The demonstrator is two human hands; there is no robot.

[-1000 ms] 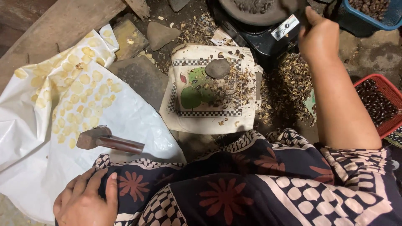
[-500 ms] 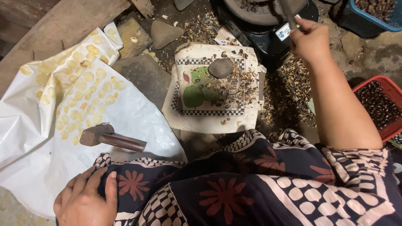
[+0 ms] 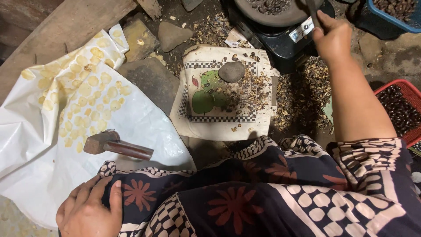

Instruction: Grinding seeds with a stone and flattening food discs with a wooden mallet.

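The right hand (image 3: 334, 40) is raised at top right, fingers closed round a thin dark handle (image 3: 312, 12) that runs up out of view; what it belongs to can't be told. Just beside it a round dark metal pan (image 3: 267, 13) is seen on a black weighing scale (image 3: 280, 41), w/ dark brown nuts (image 3: 268, 5) piled in the pan. A blue plastic tub (image 3: 397, 19) at the top right corner is filled w/ similar brown nuts. A red plastic basket (image 3: 405, 90) at the right edge is loaded w/ dark glossy nuts, partly hidden by the forearm.

The left hand (image 3: 90, 210) is laid flat, fingers loosely together, on the patterned dark skirt (image 3: 245, 193) at bottom left, nothing held. Near it, a rusty hammer-like tool w/ brown handle (image 3: 116, 145) is lying on white plastic sheeting (image 3: 52, 140) spread w/ pale yellow kernels (image 3: 85, 98).

In the centre, a cream printed cloth (image 3: 221, 127) is strewn w/ shell bits, a grey rounded stone (image 3: 231, 71) resting on it. Broken shells (image 3: 302, 94) are heaped on the ground betw. cloth and scale.
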